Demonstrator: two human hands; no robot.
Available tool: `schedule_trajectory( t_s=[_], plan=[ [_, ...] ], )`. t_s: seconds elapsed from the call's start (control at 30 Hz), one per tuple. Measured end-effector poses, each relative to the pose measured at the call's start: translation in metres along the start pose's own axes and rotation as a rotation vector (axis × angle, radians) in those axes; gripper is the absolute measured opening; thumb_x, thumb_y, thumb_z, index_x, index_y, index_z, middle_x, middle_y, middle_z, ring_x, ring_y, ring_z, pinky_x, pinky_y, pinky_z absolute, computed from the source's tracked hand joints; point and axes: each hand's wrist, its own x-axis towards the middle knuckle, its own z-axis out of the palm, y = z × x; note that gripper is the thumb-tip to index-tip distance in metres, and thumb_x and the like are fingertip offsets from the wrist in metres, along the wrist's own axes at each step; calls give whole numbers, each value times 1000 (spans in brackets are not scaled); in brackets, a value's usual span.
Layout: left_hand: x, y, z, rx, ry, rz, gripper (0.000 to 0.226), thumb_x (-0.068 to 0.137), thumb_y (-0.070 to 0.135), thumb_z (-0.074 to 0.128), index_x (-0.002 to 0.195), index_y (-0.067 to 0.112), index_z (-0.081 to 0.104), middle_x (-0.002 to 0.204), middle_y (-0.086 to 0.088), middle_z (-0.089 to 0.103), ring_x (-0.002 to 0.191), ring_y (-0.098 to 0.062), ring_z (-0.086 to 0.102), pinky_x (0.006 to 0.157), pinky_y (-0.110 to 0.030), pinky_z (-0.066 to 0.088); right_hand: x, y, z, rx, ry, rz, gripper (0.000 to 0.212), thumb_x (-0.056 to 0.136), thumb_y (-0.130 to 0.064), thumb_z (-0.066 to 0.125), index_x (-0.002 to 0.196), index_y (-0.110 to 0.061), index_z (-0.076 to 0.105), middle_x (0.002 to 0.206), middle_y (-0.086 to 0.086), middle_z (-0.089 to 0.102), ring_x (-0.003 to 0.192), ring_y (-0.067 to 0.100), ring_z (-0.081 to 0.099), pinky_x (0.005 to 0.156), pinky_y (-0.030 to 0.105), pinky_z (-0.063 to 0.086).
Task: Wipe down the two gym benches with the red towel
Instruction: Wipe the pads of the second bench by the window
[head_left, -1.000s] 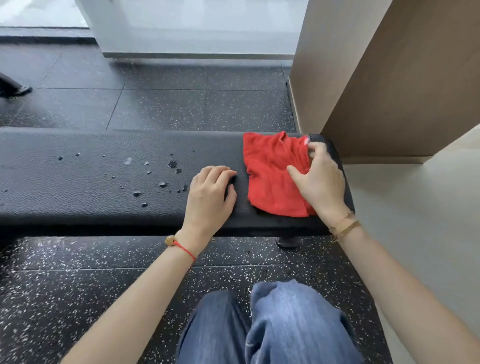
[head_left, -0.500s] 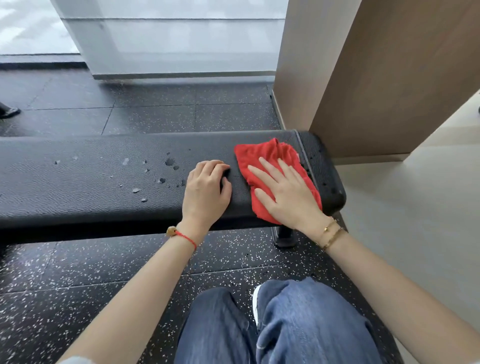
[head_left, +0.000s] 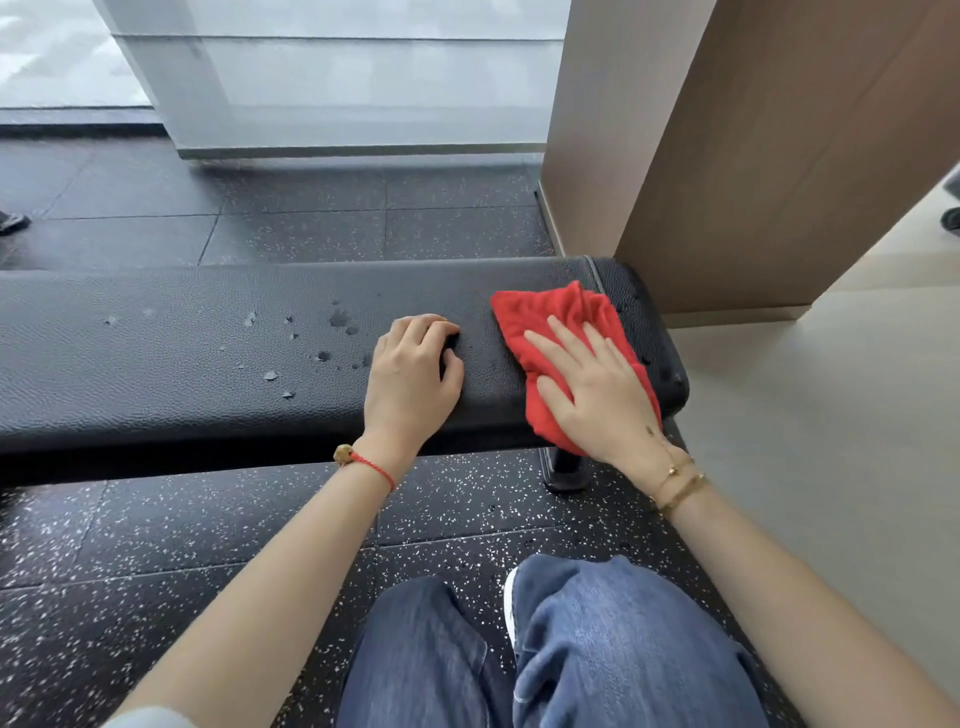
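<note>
A red towel (head_left: 558, 332) is spread in a crumpled patch on the black padded counter (head_left: 182, 358), near the counter's right end. The right hand (head_left: 597, 400) is laid flat on top of the towel, fingers straight and slightly fanned, pressing the cloth down onto the padding. Most of the towel's near half is covered by the hand; its far edge and left corner are seen beyond the fingertips, and a fold is draped over the counter's near edge below the wrist. Two thin gold bracelets (head_left: 678, 486) are worn on that wrist.

The left hand (head_left: 413, 379) is rested on the counter just left of the towel, apart from it, with a strip of bare padding between them. Its fingers are curled under loosely and nothing is held in it. A red string bracelet (head_left: 371, 465) is worn on its wrist.

Water droplets (head_left: 322, 340) are scattered on the counter to the left of the left hand. Under the counter's right end a black leg (head_left: 566, 470) is planted on the speckled floor (head_left: 156, 535). Blue jeans (head_left: 597, 639) are seen in front of the counter, and a brown wall panel (head_left: 779, 156) stands behind its right end.
</note>
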Motion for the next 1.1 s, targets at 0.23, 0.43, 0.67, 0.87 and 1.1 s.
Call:
schedule_trajectory(
  t_s=[0.23, 0.43, 0.67, 0.87, 1.1],
  plan=[
    [-1, 1, 0, 7, -6, 1, 24, 89, 16, 55, 110, 13, 65, 115, -1, 64, 111, -24, 55, 96, -37, 43, 64, 42, -12, -4, -34, 329, 53, 98, -42, 37, 150, -40, 29, 164, -5, 14, 150, 32, 12, 124, 44, 5],
    [-1, 1, -1, 7, -9, 10, 23, 89, 15, 55, 110, 12, 65, 115, -2, 64, 110, -25, 55, 97, -38, 43, 0, 38, -12, 8, 40, 208, 52, 98, -36, 43, 149, -39, 34, 163, -5, 20, 150, 31, 17, 124, 41, 6],
    [-1, 0, 0, 19, 2, 11, 23, 89, 15, 55, 109, 12, 65, 115, -2, 64, 110, -26, 54, 96, -39, 44, 50, 54, -17, 19, -48, 304, 52, 99, -42, 36, 150, -42, 28, 164, -6, 14, 151, 32, 12, 124, 41, 3],
    [-1, 2, -1, 20, -1, 10, 22, 88, 14, 56, 108, 12, 64, 115, -1, 64, 111, -25, 54, 98, -39, 43, 111, 25, -9, -2, -81, 262, 53, 99, -40, 32, 152, -41, 24, 164, -6, 14, 151, 32, 9, 124, 43, 1],
    [-2, 2, -1, 15, 5, 8, 23, 87, 13, 56, 108, 11, 65, 115, -3, 65, 111, -27, 55, 98, -41, 44, 7, 2, -6, 6, -41, -83, 54, 94, -43, 40, 147, -41, 35, 159, -11, 28, 148, 28, 22, 123, 40, 15]
  ],
)
